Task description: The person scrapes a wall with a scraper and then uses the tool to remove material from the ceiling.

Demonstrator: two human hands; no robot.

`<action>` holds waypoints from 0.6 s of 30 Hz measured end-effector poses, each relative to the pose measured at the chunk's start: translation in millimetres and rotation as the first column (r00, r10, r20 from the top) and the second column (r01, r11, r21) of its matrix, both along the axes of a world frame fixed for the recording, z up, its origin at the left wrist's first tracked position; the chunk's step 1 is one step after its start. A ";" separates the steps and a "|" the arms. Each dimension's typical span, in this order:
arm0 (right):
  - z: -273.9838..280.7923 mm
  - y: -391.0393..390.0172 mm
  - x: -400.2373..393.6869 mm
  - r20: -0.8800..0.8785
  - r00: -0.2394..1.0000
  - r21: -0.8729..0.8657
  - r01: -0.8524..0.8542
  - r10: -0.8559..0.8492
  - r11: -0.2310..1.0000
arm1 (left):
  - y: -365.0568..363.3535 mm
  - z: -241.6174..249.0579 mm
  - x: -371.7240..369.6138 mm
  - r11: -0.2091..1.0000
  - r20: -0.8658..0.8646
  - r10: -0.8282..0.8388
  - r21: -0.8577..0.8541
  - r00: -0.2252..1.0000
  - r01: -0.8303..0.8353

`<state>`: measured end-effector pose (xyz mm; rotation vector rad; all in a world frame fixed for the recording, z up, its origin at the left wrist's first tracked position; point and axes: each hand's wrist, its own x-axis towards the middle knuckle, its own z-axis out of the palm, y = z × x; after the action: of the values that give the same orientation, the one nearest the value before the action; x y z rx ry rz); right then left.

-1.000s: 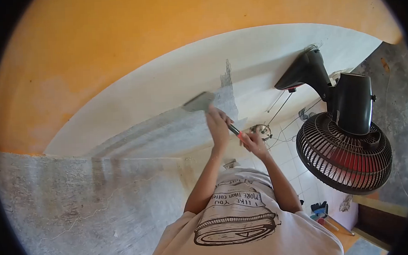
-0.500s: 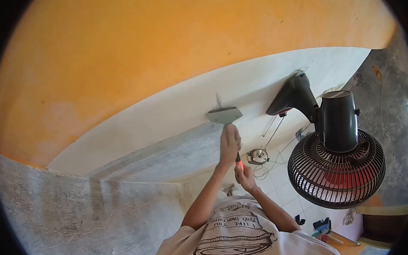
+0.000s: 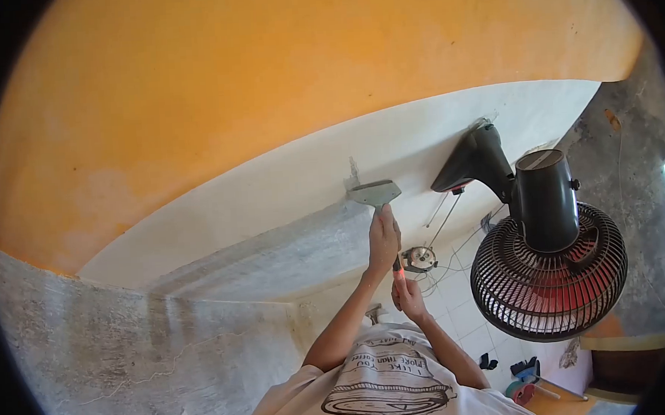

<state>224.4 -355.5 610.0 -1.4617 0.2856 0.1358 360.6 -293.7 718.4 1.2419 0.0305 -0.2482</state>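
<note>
A wide-bladed scraper lies with its edge at the white wall, beside a small grey patch. My left hand is closed round the upper part of its handle, just below the blade. Lower down, my right hand grips the red and black end of the handle. Below the white band, the wall surface is bare grey.
A black wall fan with red blades hangs at the right. An orange surface spans the top. Cables run near a round device on the tiled floor. A blue brush lies at lower right.
Both hands and the scraper have shifted slightly to the right and down along the wall. The blade is now tilted, and more of the grey patch shows at its left.
</note>
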 end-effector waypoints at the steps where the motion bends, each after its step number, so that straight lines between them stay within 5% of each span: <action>1: 0.4 0.2 -2.1 -0.002 1.000 -0.005 0.006 -0.006 1.000 | -1.6 -5.0 -1.8 1.000 -0.005 0.007 0.021 1.000 -0.006; 9: 30.6 0.8 4.4 -0.004 0.999 0.087 0.048 -0.048 0.995 | -2.3 43.5 4.5 0.999 0.033 -0.039 -0.002 0.999 0.039; 12: 26.6 5.4 10.4 0.027 0.997 0.054 0.069 -0.070 0.996 | -4.8 27.5 5.6 0.999 0.152 0.005 0.039 0.988 -0.011; 18: 17.9 10.2 -1.1 0.035 0.997 0.006 0.071 -0.071 0.997 | -2.2 15.1 -3.5 1.000 0.063 0.002 0.021 0.998 -0.003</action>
<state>223.3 -345.2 627.8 -1.4460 0.3082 0.0536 357.1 -296.0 733.5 1.2704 -0.0195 -0.2067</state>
